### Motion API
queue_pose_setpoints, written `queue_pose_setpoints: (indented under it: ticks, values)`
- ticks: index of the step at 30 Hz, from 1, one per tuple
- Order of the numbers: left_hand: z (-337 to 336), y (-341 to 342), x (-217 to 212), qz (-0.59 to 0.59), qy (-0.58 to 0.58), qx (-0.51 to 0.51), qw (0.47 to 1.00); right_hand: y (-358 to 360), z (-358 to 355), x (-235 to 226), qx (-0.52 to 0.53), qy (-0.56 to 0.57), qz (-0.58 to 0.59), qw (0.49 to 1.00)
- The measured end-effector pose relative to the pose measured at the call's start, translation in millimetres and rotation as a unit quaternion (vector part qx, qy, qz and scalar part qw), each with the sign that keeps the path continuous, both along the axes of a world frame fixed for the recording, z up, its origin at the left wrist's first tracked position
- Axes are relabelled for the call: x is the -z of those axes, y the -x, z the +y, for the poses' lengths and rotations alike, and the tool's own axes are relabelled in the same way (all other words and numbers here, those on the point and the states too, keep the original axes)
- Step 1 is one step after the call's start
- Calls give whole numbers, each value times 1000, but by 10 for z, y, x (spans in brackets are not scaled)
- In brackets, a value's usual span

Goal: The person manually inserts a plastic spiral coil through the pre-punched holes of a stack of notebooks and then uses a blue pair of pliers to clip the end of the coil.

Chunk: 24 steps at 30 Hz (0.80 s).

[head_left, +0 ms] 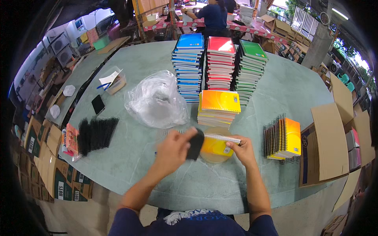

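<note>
Near the middle of the table, my right hand (241,150) grips the right end of a yellow-orange notebook (214,144), thumb on its cover and the page edges facing away from me. My left hand (173,148) is at the notebook's left end, fingers bent round a dark, flat-looking black piece (194,145). Motion blurs that piece, and its kind cannot be made out. Under the notebook lies a round tan disc (214,159). Just beyond stands a stack of yellow notebooks (219,103). Spiral-bound yellow notebooks (286,137) stand to the right.
Tall stacks of blue (189,70), red (220,65) and green notebooks (250,70) stand at the back. Leftward are a clear plastic bag (157,100), black spiral coils (96,135), a tub (115,84) and a black flat object (98,104). An open carton (328,145) stands right.
</note>
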State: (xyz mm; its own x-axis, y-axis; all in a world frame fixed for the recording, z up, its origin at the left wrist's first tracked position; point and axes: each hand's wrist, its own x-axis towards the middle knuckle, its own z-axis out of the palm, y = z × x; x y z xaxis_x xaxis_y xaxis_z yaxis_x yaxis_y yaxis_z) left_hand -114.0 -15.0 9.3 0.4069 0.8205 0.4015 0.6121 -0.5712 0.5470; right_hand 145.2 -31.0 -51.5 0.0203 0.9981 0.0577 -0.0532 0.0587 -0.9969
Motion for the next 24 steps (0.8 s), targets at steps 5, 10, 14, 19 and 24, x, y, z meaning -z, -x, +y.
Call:
queue_pose_setpoints:
  ticks: [5, 10, 14, 19, 24]
  values:
    - [-18, -22, -17, -67, -114, 4, 991, 87, -66, -19, 13, -23, -3, 1000]
    - [-18, -56, 29, -43, -68, 21, 997, 118, -31, 4, 24, -15, -13, 1000]
    - [-17, -84, -292, -158, -198, -103, 962, 105, -152, -60, 29, -23, -6, 999]
    - [-89, -110, 58, 16, -6, 100, 995, 168, -151, -56, 8, -38, 4, 999]
    - [-38, -110, 57, -46, -53, 11, 997, 154, -149, 52, -3, -5, 9, 1000]
